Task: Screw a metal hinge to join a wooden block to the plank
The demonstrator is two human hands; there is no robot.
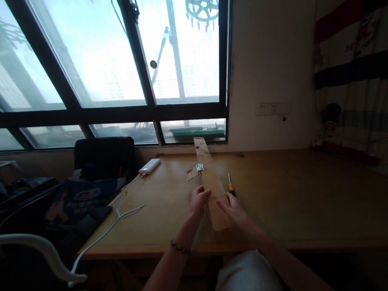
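Observation:
A long narrow wooden board (210, 178) lies on the wooden desk (287, 194), running from near me toward the window. A small metal hinge (199, 167) sits on its left edge, joined to a small wooden piece (192, 173). My left hand (198, 200) grips the board's left edge, fingers curled round it. My right hand (235, 210) rests on the board's near end with fingers stretched over it. A screwdriver with a yellow and black handle (230, 186) lies just right of the board, beside my right hand.
A white power bank (149, 166) with a white cable (121, 214) lies at the desk's left side. A black chair back (104, 155) and a blue bag (81, 200) stand left of the desk. Window and wall with a socket (268, 108) lie behind.

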